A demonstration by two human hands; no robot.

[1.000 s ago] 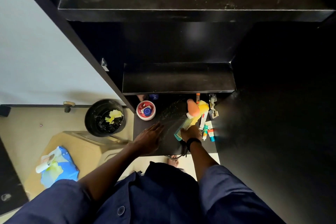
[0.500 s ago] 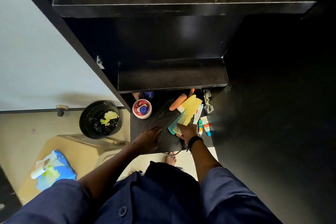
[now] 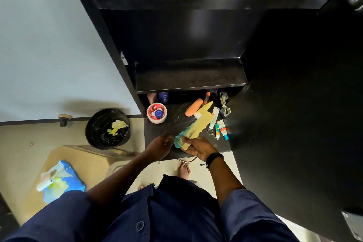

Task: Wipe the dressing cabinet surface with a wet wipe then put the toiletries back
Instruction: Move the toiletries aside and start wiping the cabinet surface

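My right hand [image 3: 198, 147] grips the near end of a yellow comb [image 3: 198, 127] with a teal comb [image 3: 183, 135] stacked against it, lifted over the black cabinet surface [image 3: 167, 124]. My left hand [image 3: 160, 146] touches the teal comb's near end with its fingertips. An orange tube [image 3: 193, 107], a white tube [image 3: 214, 117], small tubes [image 3: 222, 129] and a keyring [image 3: 211, 132] lie at the right. A red-and-white round tub [image 3: 156, 113] stands at the back left, a blue bottle [image 3: 163, 96] behind it.
A black bin [image 3: 107, 128] with yellow scraps stands on the floor to the left. A blue wet-wipe pack [image 3: 60, 182] and a white tube [image 3: 44, 184] lie on a tan chair seat. Black shelves [image 3: 188, 76] overhang the surface; a black cabinet door [image 3: 294, 124] fills the right.
My right hand has lifted the combs off the surface and drawn them toward me. My left hand left the surface and came over to the combs' near end.
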